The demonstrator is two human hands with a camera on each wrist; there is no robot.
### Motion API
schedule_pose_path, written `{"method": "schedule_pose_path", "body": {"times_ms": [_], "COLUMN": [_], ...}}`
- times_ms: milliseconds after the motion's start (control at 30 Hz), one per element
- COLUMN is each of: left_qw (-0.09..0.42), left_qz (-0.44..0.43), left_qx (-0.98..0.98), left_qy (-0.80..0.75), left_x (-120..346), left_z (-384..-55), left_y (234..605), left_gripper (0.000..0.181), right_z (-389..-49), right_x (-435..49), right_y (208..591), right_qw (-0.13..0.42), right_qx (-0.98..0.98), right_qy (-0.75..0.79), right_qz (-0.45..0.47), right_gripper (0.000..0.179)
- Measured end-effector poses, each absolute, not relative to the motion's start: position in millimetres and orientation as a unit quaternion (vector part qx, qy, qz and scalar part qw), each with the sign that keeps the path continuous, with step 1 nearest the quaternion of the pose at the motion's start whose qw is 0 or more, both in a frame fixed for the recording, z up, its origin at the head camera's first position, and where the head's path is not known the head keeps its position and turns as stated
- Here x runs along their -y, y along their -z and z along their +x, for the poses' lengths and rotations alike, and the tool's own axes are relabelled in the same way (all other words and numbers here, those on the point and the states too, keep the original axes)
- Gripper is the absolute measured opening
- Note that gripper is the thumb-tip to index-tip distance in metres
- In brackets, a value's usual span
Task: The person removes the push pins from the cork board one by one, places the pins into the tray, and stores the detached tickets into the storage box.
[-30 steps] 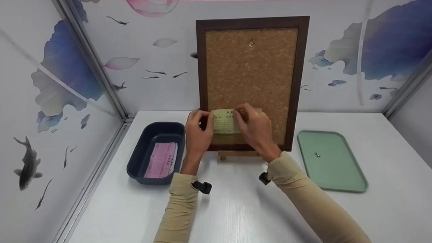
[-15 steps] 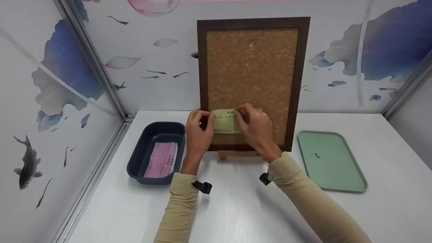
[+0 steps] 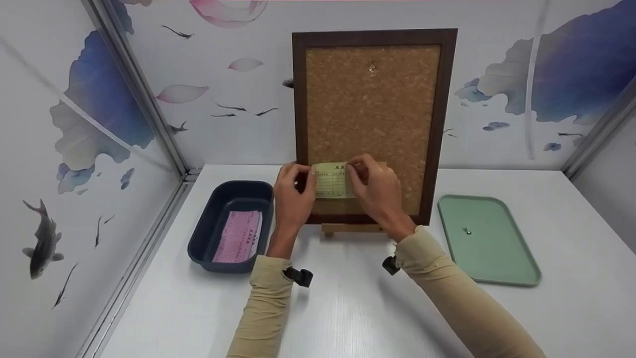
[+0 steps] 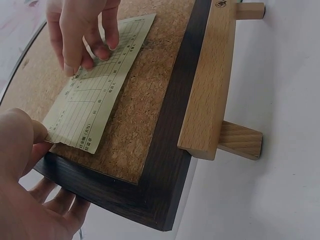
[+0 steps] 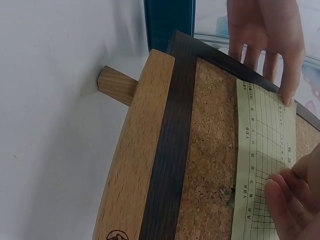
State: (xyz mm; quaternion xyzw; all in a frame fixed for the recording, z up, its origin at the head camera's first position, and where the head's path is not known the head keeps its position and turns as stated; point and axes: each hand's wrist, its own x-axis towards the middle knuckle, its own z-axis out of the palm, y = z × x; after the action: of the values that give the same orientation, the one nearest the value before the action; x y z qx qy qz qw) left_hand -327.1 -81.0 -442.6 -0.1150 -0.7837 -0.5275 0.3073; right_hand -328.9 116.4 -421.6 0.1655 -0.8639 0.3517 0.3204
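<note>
A pale green printed slip (image 3: pixel 330 181) lies against the lower part of a cork board (image 3: pixel 370 109) in a dark wooden frame. My left hand (image 3: pixel 293 196) pinches the slip's left edge between thumb and finger, with the other fingers by the frame in the left wrist view. At the slip's top edge, my right hand (image 3: pixel 378 186) has its fingertips brought together. The left wrist view shows a tiny pin-like glint at those fingertips, mostly hidden by them. My right hand covers the slip's right part in the head view.
Left of the board stands a dark blue basin (image 3: pixel 198 233) with pink slips (image 3: pixel 236 236) in it. On the right lies a green tray (image 3: pixel 497 248) with small metal pins (image 3: pixel 467 231). Several shiny pins (image 3: pixel 372 68) cluster high on the cork. A wooden stand (image 4: pixel 210 85) supports the board.
Both hands keep the same place on the slip. The whole head view has shifted slightly downward; nothing else visibly moves.
</note>
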Motion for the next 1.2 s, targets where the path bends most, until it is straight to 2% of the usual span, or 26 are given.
{"method": "schedule_pose_path", "body": {"times_ms": [700,1200], "left_qw": [0.299,0.281], "left_qz": [-0.113,-0.108], "left_qx": [0.777,0.773], "left_qy": [0.542,0.558], "left_x": [81,89], "left_z": [-327,-326], "left_y": [443,443], "left_gripper": [0.016,0.017], "right_z": [-325,-306], "right_x": [-129,-163], "right_y": [422,427], "right_qw": [0.320,0.334], "right_qx": [0.859,0.845], "right_qy": [-0.363,-0.384], "right_qz": [0.166,0.165], "right_gripper": [0.012,0.014]}}
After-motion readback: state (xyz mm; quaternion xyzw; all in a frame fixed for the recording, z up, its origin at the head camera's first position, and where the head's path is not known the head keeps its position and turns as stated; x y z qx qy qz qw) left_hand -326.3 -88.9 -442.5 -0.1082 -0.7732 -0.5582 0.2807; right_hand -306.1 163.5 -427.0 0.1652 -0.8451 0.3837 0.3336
